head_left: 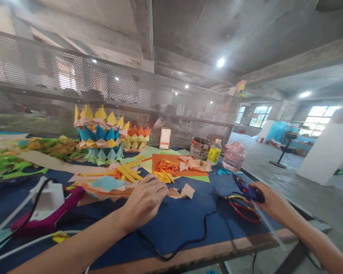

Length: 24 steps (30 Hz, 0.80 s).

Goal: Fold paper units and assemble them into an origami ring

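Note:
My right hand [264, 194] is wrapped round a dark blue hot glue gun [250, 190] at the table's right side. A clear glue stick [268, 224] sticks out of its back end, slanting down past the table edge. Just below the gun lie scissors [244, 207] with red and yellow handles. My left hand [148, 198] is closed over the middle of the table, fingers curled together; whatever they hold, if anything, is hidden. Close beside it are folded peach paper pieces [185, 191], yellow folded paper [162, 176] and orange folded paper [167, 166].
Zigzag paper crowns [100, 137] stand at the back left, before a perforated metal screen [183, 102]. A magenta power strip [45, 217] with a white plug lies left. A black cord [188, 242] crosses the front. A yellow-labelled bottle [214, 152] and pink jug [233, 156] stand back right.

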Motion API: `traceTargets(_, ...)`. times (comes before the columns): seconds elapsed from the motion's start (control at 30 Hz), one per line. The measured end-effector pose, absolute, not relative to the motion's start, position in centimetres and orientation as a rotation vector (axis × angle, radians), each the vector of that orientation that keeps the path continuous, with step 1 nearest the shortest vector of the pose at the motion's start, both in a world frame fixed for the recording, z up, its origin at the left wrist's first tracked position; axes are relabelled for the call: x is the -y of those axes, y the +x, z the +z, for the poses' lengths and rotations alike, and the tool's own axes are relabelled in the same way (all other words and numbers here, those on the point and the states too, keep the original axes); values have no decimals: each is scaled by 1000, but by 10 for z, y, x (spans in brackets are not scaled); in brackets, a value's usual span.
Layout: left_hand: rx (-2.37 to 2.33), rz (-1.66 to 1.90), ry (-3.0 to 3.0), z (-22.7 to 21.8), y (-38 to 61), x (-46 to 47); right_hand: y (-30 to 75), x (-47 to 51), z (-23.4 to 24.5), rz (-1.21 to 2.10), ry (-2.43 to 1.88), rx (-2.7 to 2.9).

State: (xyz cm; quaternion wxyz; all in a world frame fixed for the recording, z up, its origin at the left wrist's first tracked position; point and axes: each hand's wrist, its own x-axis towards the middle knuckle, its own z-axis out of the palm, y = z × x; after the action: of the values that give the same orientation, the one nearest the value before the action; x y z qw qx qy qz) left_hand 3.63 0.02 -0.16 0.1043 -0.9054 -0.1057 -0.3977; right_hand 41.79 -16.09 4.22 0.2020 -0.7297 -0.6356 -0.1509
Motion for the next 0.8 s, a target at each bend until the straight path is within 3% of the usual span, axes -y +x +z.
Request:
traceTargets(0.23,301,-1186,-2701,-3,37,-2,494,164,42,-76,-2090,1685)
traceTargets(0.5,316,-1193,-2722,-4,37,-2,519,167,37,-17,-2129,1705)
traceTargets(0.63,325,-1176,-2718,-3,37,-2,489,161,50,-151,-2092,1766)
traceTargets(0.8,383,-1194,-2766,-4,38,-2,377,139,57,-344,-1820,1968)
